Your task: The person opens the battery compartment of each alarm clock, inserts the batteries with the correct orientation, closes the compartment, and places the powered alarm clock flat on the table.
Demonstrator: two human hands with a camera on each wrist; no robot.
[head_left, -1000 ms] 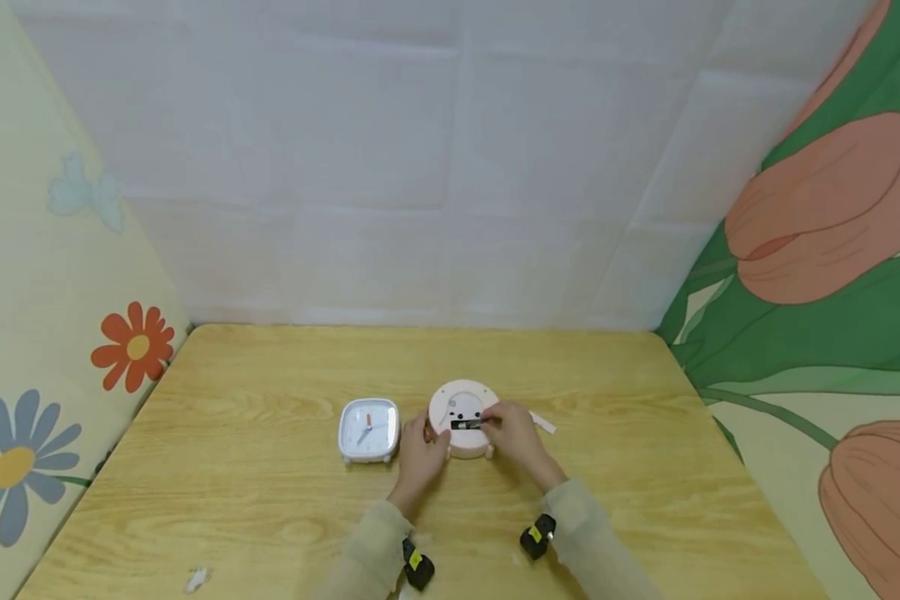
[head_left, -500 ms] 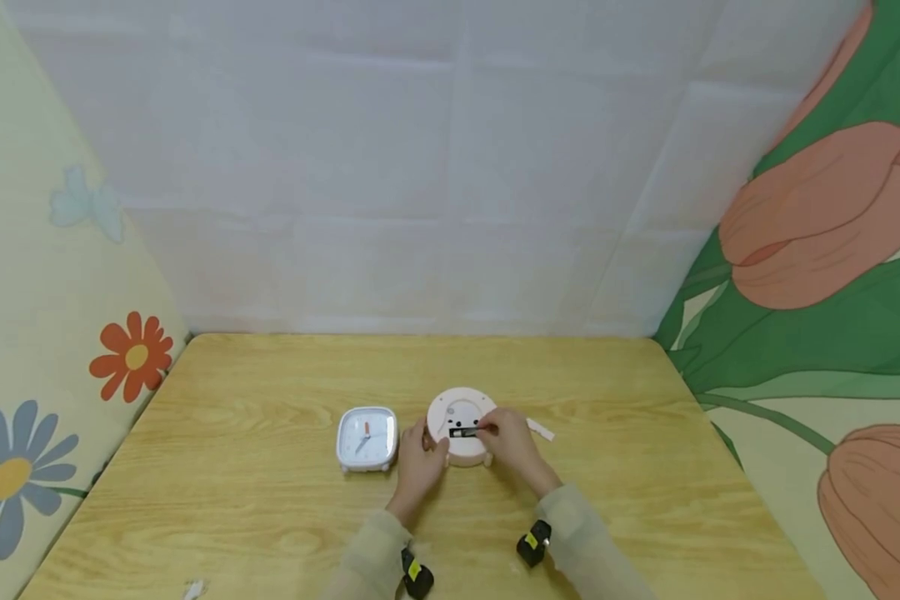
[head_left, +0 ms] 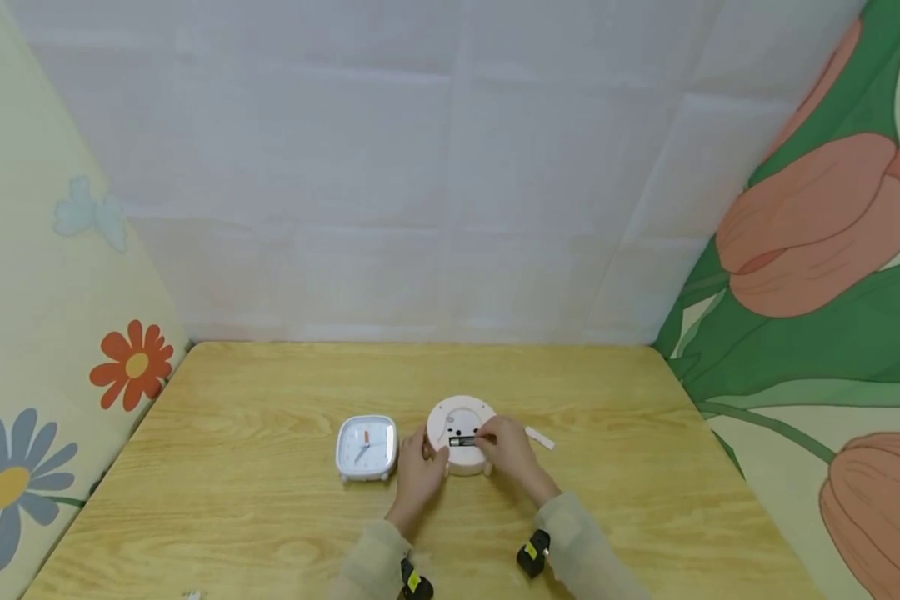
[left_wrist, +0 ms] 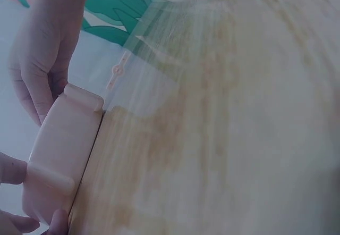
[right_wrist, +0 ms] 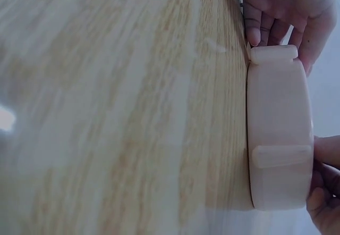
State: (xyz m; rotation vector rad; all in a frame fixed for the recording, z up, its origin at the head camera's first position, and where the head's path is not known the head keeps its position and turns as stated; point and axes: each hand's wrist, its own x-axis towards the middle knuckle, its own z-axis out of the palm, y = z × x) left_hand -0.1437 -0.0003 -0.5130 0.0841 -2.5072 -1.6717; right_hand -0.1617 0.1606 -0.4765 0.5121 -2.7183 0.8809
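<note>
A round pale pink alarm clock (head_left: 440, 414) lies face down on the wooden table, its back up and its battery slot uncovered. In the slot shows a dark battery (head_left: 461, 442). My left hand (head_left: 418, 477) holds the clock's left side, thumb at the near rim. My right hand (head_left: 512, 451) pinches the battery's right end with thumb and finger. From the left wrist view, the clock's side and short feet (left_wrist: 82, 98) face the camera, with the right hand (left_wrist: 45, 59) over the far end. Those same feet (right_wrist: 281, 156) show in the right wrist view.
A white square alarm clock (head_left: 367, 457) stands face up just left of the left hand. To the right of the pink clock lies a narrow pale battery cover (head_left: 540, 437). A small white scrap (head_left: 193, 595) sits at the picture's bottom edge. A white cloth wall (head_left: 390, 208) rises behind the table.
The battery, earlier slanting up out of the slot in my right fingers, now lies flatter in it. The left hand keeps its hold. The head view has tilted up a little.
</note>
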